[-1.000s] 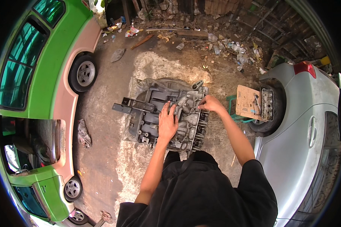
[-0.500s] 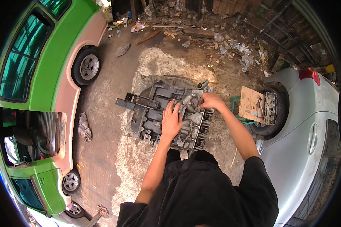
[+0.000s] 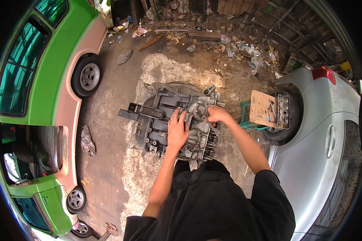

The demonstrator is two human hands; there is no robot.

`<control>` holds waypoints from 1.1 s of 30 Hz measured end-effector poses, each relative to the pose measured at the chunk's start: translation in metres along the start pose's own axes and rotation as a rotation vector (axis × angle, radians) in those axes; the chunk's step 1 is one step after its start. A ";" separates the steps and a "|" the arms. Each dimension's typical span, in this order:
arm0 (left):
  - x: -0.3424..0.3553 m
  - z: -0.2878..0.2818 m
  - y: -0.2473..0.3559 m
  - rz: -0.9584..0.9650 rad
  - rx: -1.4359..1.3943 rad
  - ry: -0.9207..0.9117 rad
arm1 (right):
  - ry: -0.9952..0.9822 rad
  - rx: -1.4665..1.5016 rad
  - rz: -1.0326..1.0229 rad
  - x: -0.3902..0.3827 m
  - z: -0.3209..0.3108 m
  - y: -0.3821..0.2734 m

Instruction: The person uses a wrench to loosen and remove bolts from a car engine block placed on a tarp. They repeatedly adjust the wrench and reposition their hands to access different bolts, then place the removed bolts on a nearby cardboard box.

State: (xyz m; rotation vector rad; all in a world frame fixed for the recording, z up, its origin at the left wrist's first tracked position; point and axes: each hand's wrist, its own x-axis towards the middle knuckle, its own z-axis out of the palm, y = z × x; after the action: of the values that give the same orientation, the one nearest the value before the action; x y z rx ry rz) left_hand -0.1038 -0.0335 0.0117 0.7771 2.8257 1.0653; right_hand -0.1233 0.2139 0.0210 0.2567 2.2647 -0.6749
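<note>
A grey metal engine block lies in front of me on a dark cloth-like cover. My left hand rests on its middle, fingers stretched forward over the castings and holding nothing. Over the block's right side, my right hand is closed, fingertips bent down among the parts. From under those fingers a slim metal tool juts toward me; its gripped end is hidden. A dark metal bracket sticks out of the block at the left. Beyond the right hand sits a small metal arm with a round eye.
At the right, a green stool bears a cardboard sheet with tools and a long metal engine part. A silver car stands beyond it, a green and pink van at the left. Litter lies along the back wall.
My right hand has turned and drawn slightly toward me over the block, and the slim tool now shows below its fingers. The left hand stays flat. The whole view has shifted a little.
</note>
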 end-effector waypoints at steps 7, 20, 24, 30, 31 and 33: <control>0.000 0.000 0.000 0.000 -0.001 0.005 | 0.249 0.670 -0.012 -0.017 0.061 0.012; 0.000 0.001 -0.002 0.024 -0.020 0.016 | 0.239 0.582 -0.148 -0.019 0.026 0.062; -0.001 0.000 -0.001 0.012 -0.005 0.002 | 0.330 0.099 -0.289 -0.017 -0.004 0.052; 0.000 -0.001 0.001 0.008 -0.009 0.000 | 0.269 -0.080 -0.180 0.000 -0.008 0.038; 0.000 -0.001 0.001 0.006 -0.012 0.000 | 0.244 -0.066 -0.175 0.003 -0.009 0.035; 0.000 -0.002 0.000 0.014 -0.015 0.009 | 0.210 -0.075 -0.152 0.005 -0.013 0.032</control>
State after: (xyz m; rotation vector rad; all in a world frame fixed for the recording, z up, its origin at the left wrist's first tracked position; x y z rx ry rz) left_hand -0.1041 -0.0345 0.0133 0.7933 2.8210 1.0930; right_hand -0.1233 0.2476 0.0128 0.1247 2.5242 -0.6660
